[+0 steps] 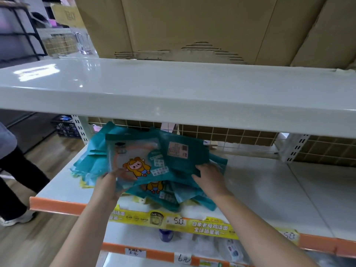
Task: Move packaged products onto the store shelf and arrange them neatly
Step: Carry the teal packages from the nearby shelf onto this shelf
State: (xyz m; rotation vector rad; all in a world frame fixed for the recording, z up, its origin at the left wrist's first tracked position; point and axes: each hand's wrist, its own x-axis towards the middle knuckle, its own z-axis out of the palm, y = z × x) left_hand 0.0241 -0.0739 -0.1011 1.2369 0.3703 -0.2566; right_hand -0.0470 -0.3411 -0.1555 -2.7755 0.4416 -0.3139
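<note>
Packs (146, 166), flat teal pouches that look light, floppy and slick, are lying in a loose heap near the shelf's (269, 189) front-left corner, the left hand (110, 180) pinching one by its lower edge while the right hand (209, 175) is pressing spread fingers on another; stiffer sealed edges are probably offering the surest hold.

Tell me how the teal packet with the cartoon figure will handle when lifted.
Probably floppy: the packet looks like a thin flat pouch, and it bends where the left hand grips its edge. Likely light, since one hand lifts it. Its glossy film may slide off the loose pile on the shelf.
</note>
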